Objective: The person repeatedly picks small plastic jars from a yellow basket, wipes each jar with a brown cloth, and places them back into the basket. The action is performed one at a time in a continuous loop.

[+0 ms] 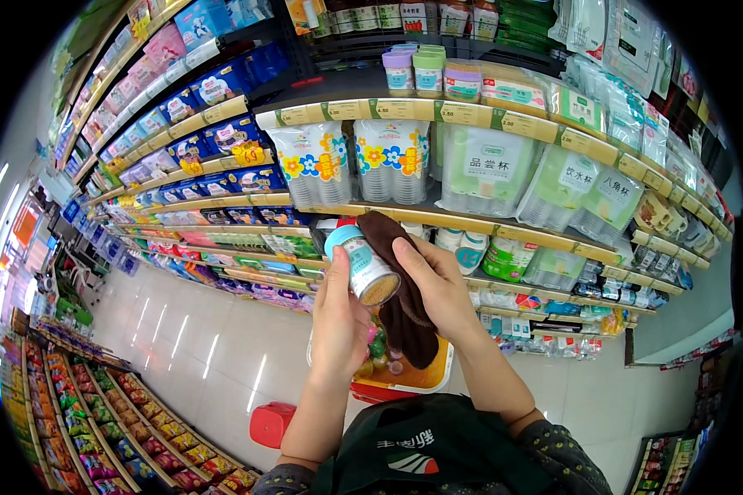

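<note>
Tilted in front of me is a clear plastic jar of toothpicks (366,266) with a light blue lid, its toothpicks showing at the bottom end. My left hand (339,315) grips it, the thumb along its side just below the lid. A dark brown cloth (412,312) hangs from my right hand (436,278), which pinches it between thumb and fingers. The cloth lies against the jar's right side. Below both hands, a yellow basket (438,377) holds several small colourful items, partly hidden by my hands and the cloth.
Ahead, a shelf edge (408,110) carries more toothpick jars (429,69) with purple and green lids. Packs of plastic cups (483,167) stand one level lower. A red stool (272,424) is on the tiled floor (179,334). Snack shelves (117,427) rise at lower left.
</note>
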### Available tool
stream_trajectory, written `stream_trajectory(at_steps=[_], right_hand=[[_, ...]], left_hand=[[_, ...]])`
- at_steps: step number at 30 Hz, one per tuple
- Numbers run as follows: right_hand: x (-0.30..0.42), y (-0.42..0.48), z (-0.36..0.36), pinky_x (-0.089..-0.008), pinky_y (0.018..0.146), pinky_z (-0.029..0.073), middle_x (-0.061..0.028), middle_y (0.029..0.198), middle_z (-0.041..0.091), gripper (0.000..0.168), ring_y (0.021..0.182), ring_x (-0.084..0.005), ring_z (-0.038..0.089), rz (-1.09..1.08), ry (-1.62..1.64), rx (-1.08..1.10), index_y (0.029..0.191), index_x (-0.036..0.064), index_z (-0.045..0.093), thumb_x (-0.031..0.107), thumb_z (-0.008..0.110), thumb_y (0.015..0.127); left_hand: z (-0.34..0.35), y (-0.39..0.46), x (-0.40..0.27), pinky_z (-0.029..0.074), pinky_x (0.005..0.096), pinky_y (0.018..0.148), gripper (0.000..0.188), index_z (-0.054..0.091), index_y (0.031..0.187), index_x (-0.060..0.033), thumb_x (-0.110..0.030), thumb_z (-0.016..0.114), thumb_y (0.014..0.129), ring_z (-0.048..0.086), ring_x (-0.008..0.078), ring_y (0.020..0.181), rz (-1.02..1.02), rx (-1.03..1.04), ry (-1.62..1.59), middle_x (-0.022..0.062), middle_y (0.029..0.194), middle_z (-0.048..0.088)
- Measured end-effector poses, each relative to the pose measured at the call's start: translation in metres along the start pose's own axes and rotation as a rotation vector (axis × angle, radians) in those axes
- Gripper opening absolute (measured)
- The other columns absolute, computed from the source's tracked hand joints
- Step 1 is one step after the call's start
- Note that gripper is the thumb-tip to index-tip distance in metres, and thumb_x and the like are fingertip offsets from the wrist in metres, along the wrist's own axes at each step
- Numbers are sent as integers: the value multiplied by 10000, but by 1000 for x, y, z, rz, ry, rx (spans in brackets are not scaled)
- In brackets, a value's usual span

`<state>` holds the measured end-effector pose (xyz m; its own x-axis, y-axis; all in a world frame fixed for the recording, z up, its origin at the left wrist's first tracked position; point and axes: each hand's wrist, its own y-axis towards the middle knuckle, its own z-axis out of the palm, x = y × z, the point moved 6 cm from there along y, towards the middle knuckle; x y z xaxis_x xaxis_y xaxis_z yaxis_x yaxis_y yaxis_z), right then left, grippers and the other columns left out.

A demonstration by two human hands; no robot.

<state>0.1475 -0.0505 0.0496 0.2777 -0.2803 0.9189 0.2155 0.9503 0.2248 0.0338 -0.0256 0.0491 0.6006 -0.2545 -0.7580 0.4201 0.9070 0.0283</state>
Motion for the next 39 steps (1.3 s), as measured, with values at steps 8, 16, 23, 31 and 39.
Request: stream_trajectory(at_steps=[8,16,23,31,39], right_hand=[[16,-8,2,-264,701,416,-80,850,584,301,774,-119,506,-174,-240,-62,1025,-50,587,239,522,968],[16,-12,-2,-311,727,425,-137,879,577,307,787,-204,546,-215,-330,-89,984,-65,588,235,529,955],[4,-5,-15,-340,725,431,-176,882,572,284,777,-285,554,-255,-390,-136,961,-69,587,212,547,936],[-25,8,-46,-334,709,442,-176,900,594,256,779,-297,573,-201,-472,-187,951,-62,604,190,571,920],[-58,1,-70,-288,764,451,-125,978,619,327,889,-195,590,-6,-331,-239,986,-68,633,245,631,889]], left_hand=[[-10,3,12,464,248,730,396,531,1188,-121,-440,388,1000,575,99,907,-218,8,-102,0,1058,618],[-7,4,18,467,243,681,414,546,1161,-103,-451,398,993,570,103,830,-259,-6,-127,15,1001,617],[-16,11,35,429,240,610,360,518,1145,-120,-433,427,992,528,87,785,-367,26,-176,-3,964,590],[-16,17,58,443,233,568,374,552,1076,-81,-432,481,968,529,118,701,-542,-56,-269,36,871,584],[-43,26,103,451,234,594,427,536,1055,-60,-470,461,966,510,134,713,-724,-192,-341,42,866,555]])
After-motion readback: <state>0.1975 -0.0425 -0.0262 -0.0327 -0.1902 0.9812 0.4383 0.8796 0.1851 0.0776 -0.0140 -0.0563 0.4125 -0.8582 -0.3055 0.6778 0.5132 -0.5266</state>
